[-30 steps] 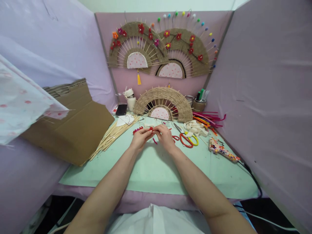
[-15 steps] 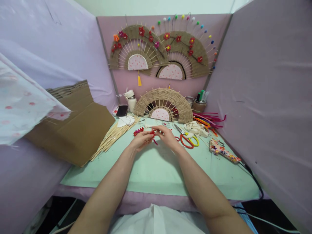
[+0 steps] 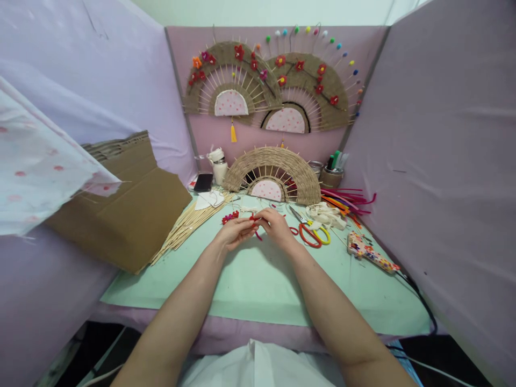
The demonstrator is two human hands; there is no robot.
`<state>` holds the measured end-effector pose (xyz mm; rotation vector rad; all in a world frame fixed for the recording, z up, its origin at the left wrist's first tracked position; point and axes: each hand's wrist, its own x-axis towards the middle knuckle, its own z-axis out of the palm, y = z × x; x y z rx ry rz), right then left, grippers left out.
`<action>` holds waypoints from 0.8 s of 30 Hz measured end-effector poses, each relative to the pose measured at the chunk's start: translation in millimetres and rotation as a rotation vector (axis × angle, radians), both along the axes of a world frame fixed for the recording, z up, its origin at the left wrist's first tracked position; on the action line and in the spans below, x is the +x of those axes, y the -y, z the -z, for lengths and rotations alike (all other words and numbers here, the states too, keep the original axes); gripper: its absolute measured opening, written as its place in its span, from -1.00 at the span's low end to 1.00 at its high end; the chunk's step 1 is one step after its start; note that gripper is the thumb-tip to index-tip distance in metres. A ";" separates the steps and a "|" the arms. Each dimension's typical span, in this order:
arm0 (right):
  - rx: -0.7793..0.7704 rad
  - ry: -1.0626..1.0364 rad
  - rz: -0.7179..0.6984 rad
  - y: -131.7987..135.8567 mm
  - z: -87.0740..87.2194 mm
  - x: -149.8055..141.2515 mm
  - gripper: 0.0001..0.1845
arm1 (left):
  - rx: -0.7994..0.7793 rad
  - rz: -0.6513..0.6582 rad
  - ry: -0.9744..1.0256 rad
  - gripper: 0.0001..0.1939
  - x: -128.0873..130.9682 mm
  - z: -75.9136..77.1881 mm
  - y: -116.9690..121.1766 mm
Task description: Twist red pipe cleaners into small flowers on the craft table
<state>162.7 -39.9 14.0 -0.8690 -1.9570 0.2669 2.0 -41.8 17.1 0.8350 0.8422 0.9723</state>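
Above the middle of the table, my left hand pinches a small piece of red pipe cleaner, mostly hidden by fingers. My right hand meets it from the other side, its thumb and fingertips closed on the same piece. Just below the fingertips a short magenta pipe cleaner shows; whether it joins the red piece I cannot tell. Beyond my left hand lies a small cluster of red and pink pipe-cleaner flowers. To the right of my right hand are red-handled scissors and yellow-handled scissors.
A twine-wrapped fan stands at the back. Bamboo sticks and cardboard lie left. On the right are white cord, pipe cleaners and a patterned glue gun with its cable. Two decorated fans hang behind.
My right fingertips have drawn in closer around the red piece, covering more of it. My left hand stays nearly in place. The whole view has shifted slightly.
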 end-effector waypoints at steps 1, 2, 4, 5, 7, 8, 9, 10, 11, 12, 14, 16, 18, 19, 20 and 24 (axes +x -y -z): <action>0.005 0.012 0.001 -0.3 0.6 -0.1 -0.89 | 0.004 -0.010 -0.026 -0.90 -0.2 -0.3 0.2; 0.009 0.024 0.000 -0.8 1.4 -0.1 -0.89 | 0.010 -0.019 -0.056 -0.89 -0.5 -0.6 0.4; 0.013 0.048 0.001 -1.9 3.4 -0.2 -0.90 | 0.026 -0.025 -0.116 -0.89 -1.0 -1.2 1.0; 0.014 0.060 0.003 -2.6 4.4 -0.3 -0.90 | 0.035 -0.023 -0.140 -0.88 -1.2 -1.4 1.4; 0.018 0.082 0.004 -3.9 6.5 -0.3 -0.91 | 0.051 -0.013 -0.174 -0.86 -1.8 -1.6 2.0; 0.020 0.090 0.003 -4.3 7.3 -0.4 -0.90 | 0.059 -0.010 -0.185 -0.84 -2.1 -1.5 2.2; 0.020 0.094 0.002 -4.7 7.9 -0.4 -0.90 | 0.065 -0.005 -0.193 -0.82 -2.4 -1.3 2.4; 0.018 0.096 -0.002 -4.8 8.3 -0.4 -0.89 | 0.071 -0.001 -0.200 -0.80 -2.7 -1.0 2.4; 0.013 0.095 -0.005 -4.8 8.4 -0.4 -0.88 | 0.076 0.004 -0.207 -0.78 -3.1 -0.8 2.4; 0.006 0.088 -0.008 -4.7 8.3 -0.4 -0.87 | 0.080 0.010 -0.213 -0.76 -3.4 -0.5 2.2; -0.026 0.057 -0.022 -4.5 7.3 0.2 -0.86 | 0.087 0.024 -0.213 -0.74 -4.0 -0.4 1.7; -0.097 -0.014 -0.038 -4.3 5.2 1.9 -0.89 | 0.097 0.030 -0.198 -0.73 -4.1 -0.8 1.2; -0.198 -0.120 -0.040 -4.1 2.4 4.6 -0.84 | 0.109 0.016 -0.186 -0.73 -3.7 -1.7 0.9; -0.246 -0.163 -0.041 -3.9 0.9 6.1 -0.80 | 0.115 0.006 -0.190 -0.73 -3.3 -2.1 0.9; -0.285 -0.189 -0.045 -3.6 -0.4 7.6 -0.77 | 0.123 0.003 -0.199 -0.74 -3.0 -2.4 0.8; -0.341 -0.155 -0.144 -2.8 -3.0 10.7 -0.79 | 0.169 0.087 -0.221 -0.74 -2.3 -2.5 1.1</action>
